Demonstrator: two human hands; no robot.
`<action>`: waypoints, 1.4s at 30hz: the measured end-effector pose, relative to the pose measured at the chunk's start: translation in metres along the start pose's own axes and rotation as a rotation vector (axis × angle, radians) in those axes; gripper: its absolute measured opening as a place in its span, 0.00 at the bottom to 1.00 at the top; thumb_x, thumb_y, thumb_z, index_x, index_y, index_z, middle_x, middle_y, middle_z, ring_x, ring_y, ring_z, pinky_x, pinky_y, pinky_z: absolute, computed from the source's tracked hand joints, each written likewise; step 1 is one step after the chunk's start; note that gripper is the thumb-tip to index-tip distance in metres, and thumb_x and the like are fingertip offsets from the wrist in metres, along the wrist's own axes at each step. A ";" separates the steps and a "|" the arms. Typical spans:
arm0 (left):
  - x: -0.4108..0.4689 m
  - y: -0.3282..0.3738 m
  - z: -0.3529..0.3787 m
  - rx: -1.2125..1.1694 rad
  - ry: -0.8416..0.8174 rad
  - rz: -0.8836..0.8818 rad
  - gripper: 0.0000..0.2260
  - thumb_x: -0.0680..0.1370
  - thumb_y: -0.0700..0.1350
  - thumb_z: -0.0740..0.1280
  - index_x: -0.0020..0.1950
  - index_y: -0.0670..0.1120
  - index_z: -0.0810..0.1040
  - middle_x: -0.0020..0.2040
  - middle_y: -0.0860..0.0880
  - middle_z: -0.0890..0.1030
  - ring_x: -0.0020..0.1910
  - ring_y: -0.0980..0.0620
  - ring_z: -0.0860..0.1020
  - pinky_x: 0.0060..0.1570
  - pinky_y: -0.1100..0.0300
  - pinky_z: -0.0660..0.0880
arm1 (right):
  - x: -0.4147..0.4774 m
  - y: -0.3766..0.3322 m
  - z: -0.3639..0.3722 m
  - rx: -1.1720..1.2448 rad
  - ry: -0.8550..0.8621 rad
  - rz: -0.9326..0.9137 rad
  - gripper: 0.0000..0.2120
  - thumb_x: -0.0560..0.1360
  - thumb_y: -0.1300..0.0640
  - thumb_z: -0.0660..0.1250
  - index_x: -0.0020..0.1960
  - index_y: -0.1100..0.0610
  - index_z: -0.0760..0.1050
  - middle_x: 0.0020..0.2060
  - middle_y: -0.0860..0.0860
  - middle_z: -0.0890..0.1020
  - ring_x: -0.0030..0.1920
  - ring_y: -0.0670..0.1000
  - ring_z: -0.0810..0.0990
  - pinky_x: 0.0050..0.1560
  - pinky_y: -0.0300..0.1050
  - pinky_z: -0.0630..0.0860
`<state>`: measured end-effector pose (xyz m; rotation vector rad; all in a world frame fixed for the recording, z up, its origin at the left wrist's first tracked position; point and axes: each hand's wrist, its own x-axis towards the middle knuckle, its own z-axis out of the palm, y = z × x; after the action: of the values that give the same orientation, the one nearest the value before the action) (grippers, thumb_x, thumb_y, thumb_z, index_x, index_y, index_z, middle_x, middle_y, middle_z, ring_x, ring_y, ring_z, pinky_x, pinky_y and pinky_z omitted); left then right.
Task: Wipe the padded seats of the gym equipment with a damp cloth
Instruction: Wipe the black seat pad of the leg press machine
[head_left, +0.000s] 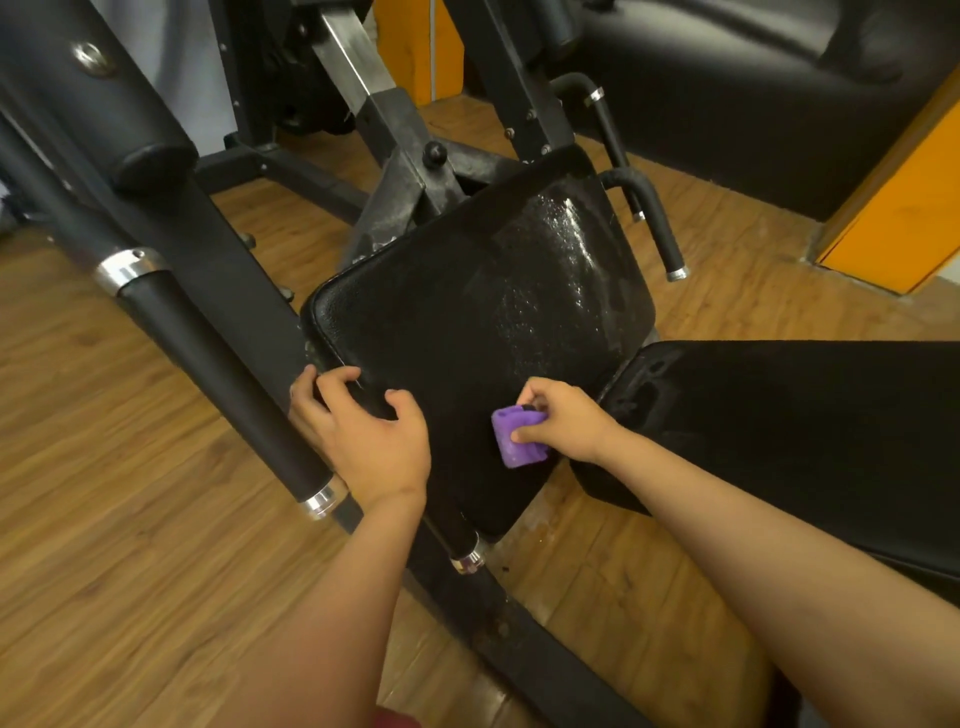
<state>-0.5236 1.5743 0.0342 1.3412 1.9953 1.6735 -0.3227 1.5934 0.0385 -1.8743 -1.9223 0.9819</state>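
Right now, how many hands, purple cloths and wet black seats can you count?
hands: 2, the left hand gripping the seat's edge, the right hand holding the cloth
purple cloth: 1
wet black seat: 1
total: 4

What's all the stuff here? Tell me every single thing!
seat: one, black, middle, wet shine on its far side
pad: one, black, right of the seat
cloth: one, purple, folded, on the seat's near part
bar: one, black with silver rings, slanting at left
handles: two, black with silver tips, beyond the seat at right
floor: one, brown wood, underneath
panel: one, orange, far right
left hand: one, grips the seat's near left edge
right hand: one, holds the cloth
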 end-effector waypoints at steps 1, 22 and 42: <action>0.000 0.000 0.000 -0.003 -0.002 0.001 0.12 0.71 0.42 0.66 0.54 0.44 0.72 0.66 0.42 0.68 0.70 0.41 0.64 0.69 0.44 0.62 | -0.004 -0.007 -0.001 -0.008 -0.003 -0.003 0.12 0.71 0.57 0.73 0.50 0.53 0.73 0.45 0.51 0.81 0.46 0.49 0.81 0.47 0.45 0.79; 0.027 0.067 0.017 0.297 -0.440 0.502 0.26 0.79 0.46 0.65 0.76 0.45 0.62 0.78 0.45 0.55 0.78 0.47 0.50 0.76 0.51 0.46 | -0.004 -0.033 -0.056 0.754 0.229 0.198 0.09 0.77 0.57 0.66 0.57 0.56 0.73 0.49 0.53 0.77 0.48 0.50 0.78 0.38 0.40 0.76; 0.137 0.049 0.087 0.835 -0.578 0.823 0.28 0.79 0.55 0.61 0.75 0.43 0.63 0.72 0.42 0.69 0.70 0.44 0.69 0.69 0.51 0.65 | 0.134 -0.036 -0.051 0.567 0.553 -0.155 0.11 0.73 0.59 0.71 0.53 0.53 0.74 0.49 0.47 0.78 0.50 0.44 0.77 0.49 0.36 0.74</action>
<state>-0.5190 1.7307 0.0992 2.7912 1.9044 0.3629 -0.3341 1.7386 0.0648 -1.4411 -1.2727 0.7486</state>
